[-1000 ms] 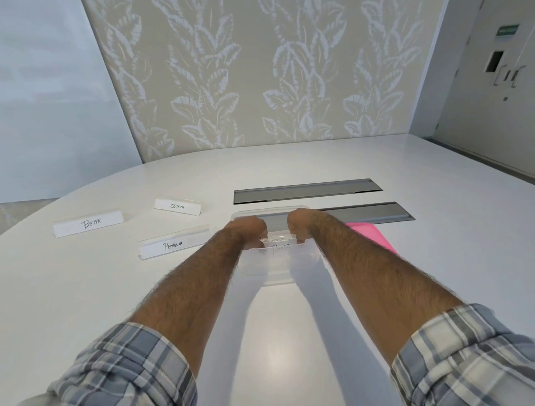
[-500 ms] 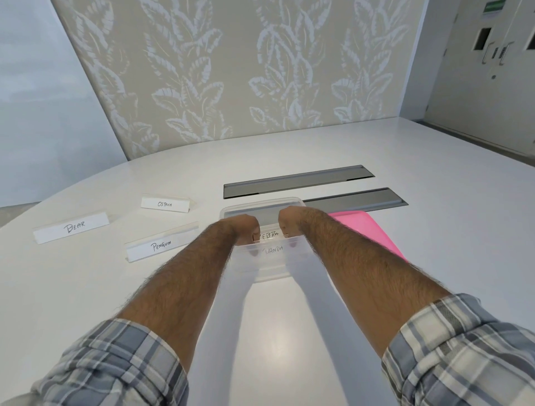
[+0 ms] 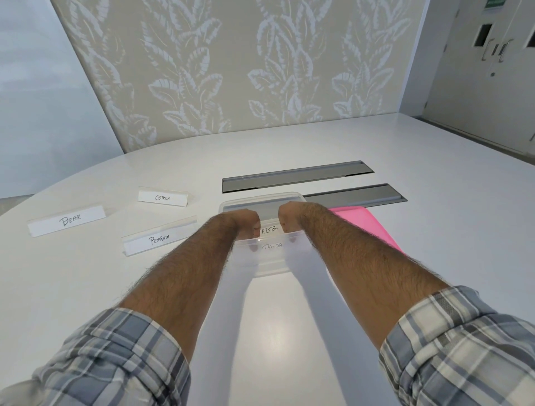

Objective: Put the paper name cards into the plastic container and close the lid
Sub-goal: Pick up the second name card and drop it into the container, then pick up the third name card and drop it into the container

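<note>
Centre frame: left hand (image 3: 243, 220) and right hand (image 3: 289, 216) grip a card (image 3: 270, 230) by its ends inside the container (image 3: 269, 265); the paper looks light and easily creased, best pinched there.

White table (image 3: 434, 260), grey hatches (image 3: 295, 176), leaf-patterned wall (image 3: 231, 72)

Broad white table (image 3: 434, 231) before me, far edge rounded, top glossy with a soft reflection of light near me. Two grey cable hatches (image 3: 295, 175) sit flush in its middle, one behind the other. Beyond it is a beige wall panel (image 3: 231, 72) with a pale leaf print. To my left, plain pale wall (image 3: 43, 116). To my right, grey double door (image 3: 492, 72) with handles, green sign (image 3: 495, 3) above.
</note>
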